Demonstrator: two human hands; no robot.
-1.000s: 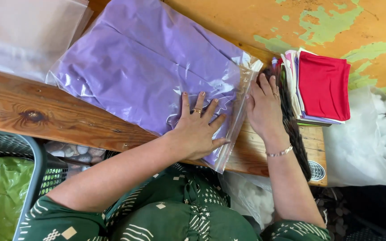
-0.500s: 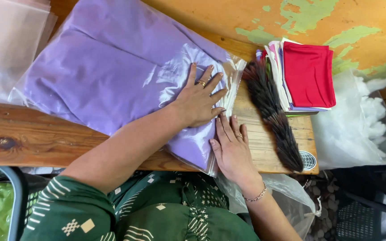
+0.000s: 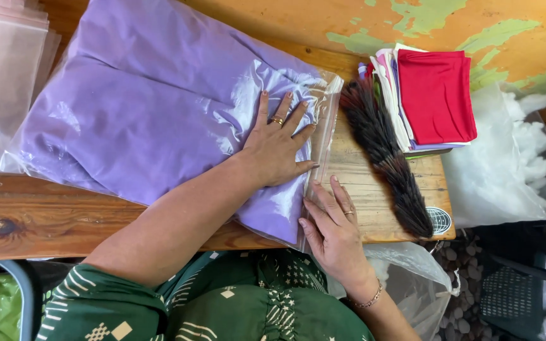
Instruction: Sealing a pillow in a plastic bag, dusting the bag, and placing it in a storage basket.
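Observation:
A clear plastic bag [image 3: 159, 120] holding folded purple cloth lies across the wooden table [image 3: 374, 177]. My left hand [image 3: 277, 145] presses flat on the bag near its open right end, fingers spread. My right hand [image 3: 330, 221] rests at the bag's lower right corner, its fingers touching the bag's sealing edge. Neither hand grips anything that I can see.
A dark feather duster [image 3: 390, 161] lies beside the bag. A stack of folded cloths with a red one on top [image 3: 434, 95] sits at the table's right end. Empty clear bags [image 3: 1, 82] lie at left. A bag of white stuffing [image 3: 513, 164] stands at right.
My left hand slid along the bag toward its open end. My right hand moved from beside the cloth stack down to the bag's lower right corner. The view shifted.

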